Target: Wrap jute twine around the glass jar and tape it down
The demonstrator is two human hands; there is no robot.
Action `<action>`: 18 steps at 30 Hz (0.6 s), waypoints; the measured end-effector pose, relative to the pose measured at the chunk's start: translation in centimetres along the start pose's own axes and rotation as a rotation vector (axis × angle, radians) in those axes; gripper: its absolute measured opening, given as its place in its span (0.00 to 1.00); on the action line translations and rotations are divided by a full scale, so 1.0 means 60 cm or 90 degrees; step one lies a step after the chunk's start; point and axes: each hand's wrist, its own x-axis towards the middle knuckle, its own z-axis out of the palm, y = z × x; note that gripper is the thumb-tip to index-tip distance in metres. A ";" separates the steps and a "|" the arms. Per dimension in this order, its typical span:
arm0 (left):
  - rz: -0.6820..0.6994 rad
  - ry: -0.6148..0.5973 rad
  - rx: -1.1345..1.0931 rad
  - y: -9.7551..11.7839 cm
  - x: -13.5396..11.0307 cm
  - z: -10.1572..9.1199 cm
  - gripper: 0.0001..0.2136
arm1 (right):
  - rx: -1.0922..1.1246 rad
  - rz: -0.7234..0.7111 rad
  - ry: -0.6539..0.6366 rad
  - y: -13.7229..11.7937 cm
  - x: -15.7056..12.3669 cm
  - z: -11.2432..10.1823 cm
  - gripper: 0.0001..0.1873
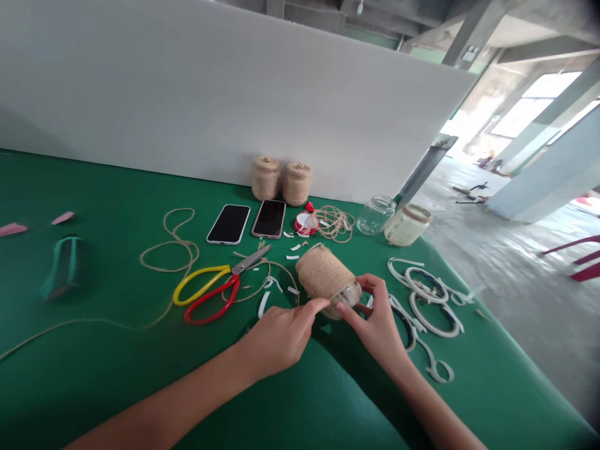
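A glass jar [323,275] lies tilted on its side above the green table, its body wrapped in jute twine and its glass end bare, facing right. My right hand [377,319] grips that bare end between thumb and fingers. Against the lower edge of the wrapping presses the index finger of my left hand [284,337]; its other fingers are curled in, and what they hold is hidden. A strand of twine [287,270] curves down beside the jar towards my left hand. Yellow-and-red scissors [225,284] lie open to the left.
Two phones [229,224] and two twine-wrapped jars [265,179] stand or lie towards the white board [210,94]. A clear jar [376,214], a taped jar [407,226], twine coils [334,224] and tape rolls [426,285] are rightward. Loose twine [175,240] trails left.
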 end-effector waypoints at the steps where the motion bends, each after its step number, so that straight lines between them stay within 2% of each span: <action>1: 0.001 -0.006 -0.004 0.001 0.000 0.000 0.18 | -0.002 0.001 0.000 0.000 0.000 0.000 0.25; 5: -0.010 -0.004 -0.033 0.003 0.000 0.000 0.18 | 0.004 0.007 -0.001 -0.003 -0.001 0.001 0.25; 10: 0.001 0.036 -0.005 -0.002 -0.002 0.011 0.18 | -0.016 -0.002 -0.001 0.000 -0.002 0.003 0.24; 14: 0.027 0.050 0.033 -0.006 -0.004 0.017 0.18 | -0.230 -0.090 -0.008 0.002 -0.005 -0.005 0.26; 18: 0.040 0.058 0.057 -0.008 -0.006 0.021 0.19 | -0.406 -0.209 0.040 -0.001 -0.011 -0.010 0.40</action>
